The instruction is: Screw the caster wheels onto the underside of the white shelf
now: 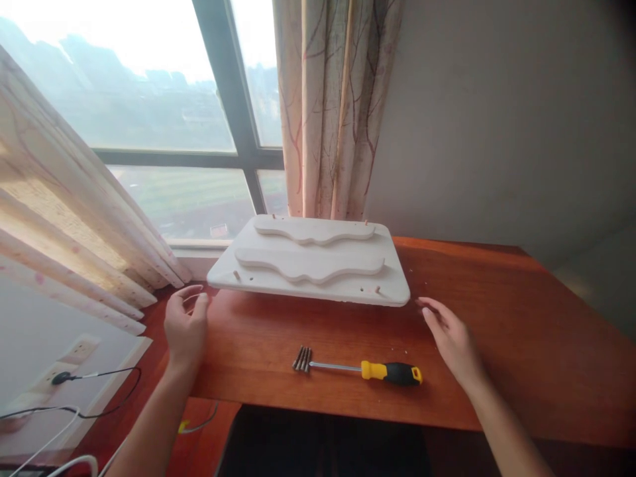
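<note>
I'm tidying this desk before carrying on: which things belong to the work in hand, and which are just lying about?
In hand: white panel, two wavy boards on it, screws, screwdriver; left hand and right hand open beside the panel's ends.
Lying about: cables, wall socket, curtains.

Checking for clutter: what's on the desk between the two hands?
Head view: a bundle of screws and a screwdriver lie between the left hand and right hand, slightly nearer the person.

Left of the screwdriver [368, 370], the left grip [186, 324] and its slim forearm are bare; right of the screwdriver, the right grip [450, 338] matches, fingernails short and trimmed.
</note>
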Demonstrator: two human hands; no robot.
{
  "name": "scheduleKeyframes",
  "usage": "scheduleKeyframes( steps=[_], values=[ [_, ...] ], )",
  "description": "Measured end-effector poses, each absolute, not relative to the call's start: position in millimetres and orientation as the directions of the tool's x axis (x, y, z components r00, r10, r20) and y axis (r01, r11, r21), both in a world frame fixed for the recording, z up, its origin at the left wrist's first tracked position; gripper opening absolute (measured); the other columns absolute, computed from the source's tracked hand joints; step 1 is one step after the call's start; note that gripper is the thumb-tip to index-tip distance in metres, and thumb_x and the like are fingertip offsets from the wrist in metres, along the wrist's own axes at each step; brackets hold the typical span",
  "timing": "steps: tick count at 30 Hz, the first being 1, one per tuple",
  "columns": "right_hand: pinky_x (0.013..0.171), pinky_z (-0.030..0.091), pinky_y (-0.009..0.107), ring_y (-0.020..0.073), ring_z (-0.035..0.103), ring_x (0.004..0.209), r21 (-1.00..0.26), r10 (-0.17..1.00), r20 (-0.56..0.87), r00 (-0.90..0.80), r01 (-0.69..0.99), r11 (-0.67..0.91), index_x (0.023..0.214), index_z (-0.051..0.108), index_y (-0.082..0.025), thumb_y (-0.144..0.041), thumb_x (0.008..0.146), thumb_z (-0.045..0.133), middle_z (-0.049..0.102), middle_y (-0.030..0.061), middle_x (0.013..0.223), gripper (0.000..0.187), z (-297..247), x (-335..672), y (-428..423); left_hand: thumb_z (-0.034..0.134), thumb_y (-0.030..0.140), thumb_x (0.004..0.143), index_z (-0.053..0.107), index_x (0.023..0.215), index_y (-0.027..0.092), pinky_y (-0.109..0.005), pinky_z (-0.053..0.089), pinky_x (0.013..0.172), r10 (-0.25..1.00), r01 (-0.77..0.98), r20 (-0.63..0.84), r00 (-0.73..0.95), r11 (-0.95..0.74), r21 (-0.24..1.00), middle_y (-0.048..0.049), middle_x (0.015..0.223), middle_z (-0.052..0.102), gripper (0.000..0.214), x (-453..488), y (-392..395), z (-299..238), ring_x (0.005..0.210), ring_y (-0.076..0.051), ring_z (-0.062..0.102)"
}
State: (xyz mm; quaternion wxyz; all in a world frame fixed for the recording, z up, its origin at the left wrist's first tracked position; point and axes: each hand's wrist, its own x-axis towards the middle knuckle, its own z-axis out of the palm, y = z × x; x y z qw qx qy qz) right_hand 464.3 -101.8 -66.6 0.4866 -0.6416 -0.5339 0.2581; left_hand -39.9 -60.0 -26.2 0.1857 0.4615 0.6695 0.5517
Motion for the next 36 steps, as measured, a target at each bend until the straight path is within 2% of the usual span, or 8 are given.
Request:
scheduleKeyframes(
  steps=[2,4,7,11,16,22,27,36],
  values=[
    [0.101,0.054,0.043,0.0268,0.066,0.115,-0.859,0.942,0.213,0.258,0.509,0.055,0.117,0.07,-0.023,-0.05,0.095,0.056,0.071,0.01,0.125,0.038,-66.9,466.6,-128.1,0.059,0.044,0.092,0.061,0.109,0.019,-0.039,0.051,0.091,0.797,0.567,0.385,-0.466,-0.065,0.821,-0.0069,0.11,0.061,0.031,-18.8,-88.3,-30.9,0.101,-0.025,0.061],
    [0.102,0.053,0.041,0.0258,0.066,0.116,-0.804,0.954,0.245,0.171,0.586,0.101,0.114,0.072,-0.024,-0.046,0.096,0.056,0.071,0.0089,0.124,0.032,-64.8,462.5,-150.1,0.055,0.038,0.095,0.063,0.101,0.02,-0.035,0.054,0.085,0.87,0.653,0.446,-0.209,-0.215,0.726,-0.0062,0.107,0.062,0.021,7.4,-113.0,-35.1,0.098,-0.022,0.062],
    [0.102,0.053,0.037,0.0233,0.065,0.116,-0.711,0.958,0.288,-0.016,0.667,0.225,0.115,0.072,-0.027,-0.038,0.097,0.057,0.07,0.0065,0.123,0.026,-60.2,446.1,-171.9,0.053,0.028,0.097,0.064,0.111,0.023,-0.032,0.054,0.089,0.905,0.692,0.397,0.155,-0.386,0.609,-0.0073,0.116,0.062,0.018,45.8,-138.7,-39.7,0.104,-0.02,0.063],
    [0.102,0.053,0.037,0.0222,0.064,0.116,-0.597,0.918,0.326,-0.228,0.703,0.386,0.121,0.07,-0.031,-0.029,0.095,0.061,0.069,0.0049,0.123,0.028,-59.5,422.2,-183.0,0.056,0.022,0.096,0.064,0.117,0.024,-0.034,0.054,0.091,0.855,0.719,0.373,0.361,-0.51,0.472,-0.0087,0.117,0.063,0.022,79.5,-152.9,-41.0,0.106,-0.022,0.063],
    [0.099,0.055,0.037,0.0224,0.065,0.112,-0.542,0.888,0.384,-0.254,0.716,0.439,0.121,0.07,-0.03,-0.02,0.095,0.058,0.069,0.006,0.119,0.03,-65.0,411.3,-183.0,0.056,0.018,0.096,0.067,0.111,0.024,-0.036,0.055,0.087,0.816,0.737,0.403,0.414,-0.56,0.378,-0.0081,0.111,0.066,0.019,94.1,-154.4,-42.0,0.1,-0.023,0.064],
    [0.098,0.056,0.038,0.0225,0.064,0.11,-0.546,0.879,0.391,-0.275,0.699,0.461,0.121,0.07,-0.029,-0.017,0.094,0.058,0.068,0.0064,0.119,0.032,-64.2,400.4,-175.4,0.051,0.016,0.098,0.068,0.106,0.021,-0.035,0.056,0.086,0.804,0.746,0.426,0.414,-0.568,0.347,-0.0075,0.107,0.067,0.02,87.8,-146.9,-46.0,0.098,-0.022,0.064],
    [0.095,0.056,0.04,0.023,0.064,0.106,-0.567,0.881,0.351,-0.317,0.677,0.469,0.119,0.07,-0.026,-0.014,0.093,0.059,0.068,0.0078,0.116,0.031,-54.9,367.8,-152.0,0.051,0.019,0.099,0.07,0.104,0.021,-0.032,0.056,0.086,0.814,0.776,0.434,0.388,-0.542,0.324,-0.0071,0.107,0.068,0.02,59.4,-127.2,-47.3,0.097,-0.021,0.064],
    [0.096,0.053,0.041,0.0246,0.062,0.105,-0.575,0.901,0.266,-0.343,0.694,0.434,0.117,0.072,-0.023,-0.016,0.091,0.063,0.07,0.0072,0.114,0.028,-35.5,287.4,-95.8,0.049,0.032,0.099,0.071,0.103,0.02,-0.039,0.055,0.088,0.855,0.869,0.396,0.334,-0.442,0.221,-0.0099,0.109,0.069,0.026,-12.6,-79.3,-45.7,0.098,-0.026,0.066]
  ],
)
